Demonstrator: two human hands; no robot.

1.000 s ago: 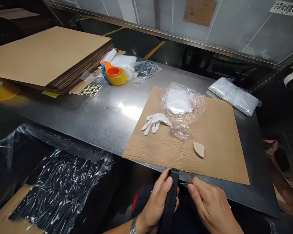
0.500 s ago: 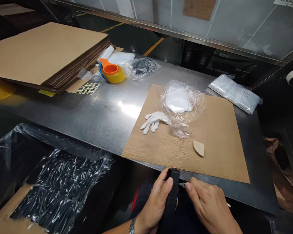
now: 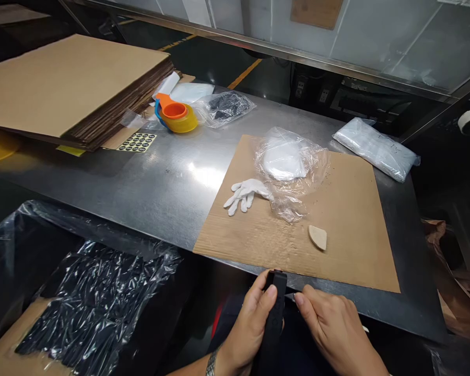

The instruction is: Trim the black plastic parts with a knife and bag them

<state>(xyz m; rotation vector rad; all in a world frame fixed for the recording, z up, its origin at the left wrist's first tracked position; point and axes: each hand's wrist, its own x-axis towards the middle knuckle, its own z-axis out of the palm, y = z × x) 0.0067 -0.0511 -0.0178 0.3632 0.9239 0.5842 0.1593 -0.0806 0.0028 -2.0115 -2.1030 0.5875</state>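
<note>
My left hand is closed round a long black bar-shaped part with raised lettering along its face, the thumb lying on its near side. The bar stands tilted just in front of the table edge; its lower end fades into dark clothing. Close to its right side is my right hand, fingers curled, with a small pointed metal blade poking out past the thumb toward the bar. Most of that blade's handle is hidden in the fist. Whether the tip touches the bar I cannot tell.
A cardboard sheet on the metal table bears a white glove, a clear plastic bag and a beige wedge-shaped pad. Stacked cardboard, a tape dispenser and a black-lined box lie leftward.
The view has shifted very slightly, so the table things appear a little further left. Both hands keep the same grip on the black bar and the blade.
</note>
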